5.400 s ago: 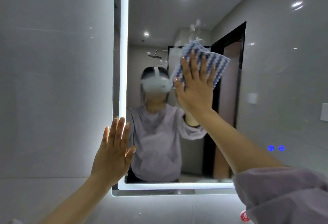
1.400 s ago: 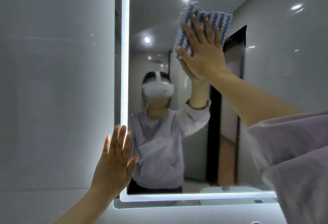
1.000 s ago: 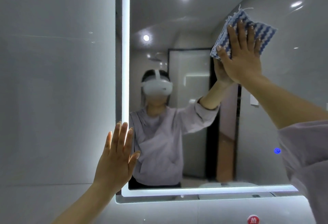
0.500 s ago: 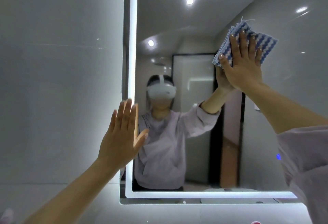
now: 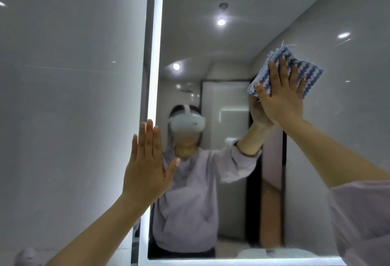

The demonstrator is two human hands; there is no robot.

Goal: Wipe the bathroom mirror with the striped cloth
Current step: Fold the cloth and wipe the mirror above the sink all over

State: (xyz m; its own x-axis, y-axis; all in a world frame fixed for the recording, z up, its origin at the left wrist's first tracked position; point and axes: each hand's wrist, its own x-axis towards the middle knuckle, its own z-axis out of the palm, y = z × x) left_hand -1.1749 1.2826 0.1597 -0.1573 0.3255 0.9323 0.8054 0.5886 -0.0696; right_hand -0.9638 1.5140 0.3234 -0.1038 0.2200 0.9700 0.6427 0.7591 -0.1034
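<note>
Grey glossy wall tiles fill the frame's left. Nearest, lower centre, the left hand lies flat and empty over the mirror's lit edge; that palm may smudge the glass. Farther, upper right, the right hand presses the striped cloth flat; unpinched, the folded cloth could slip.
</note>
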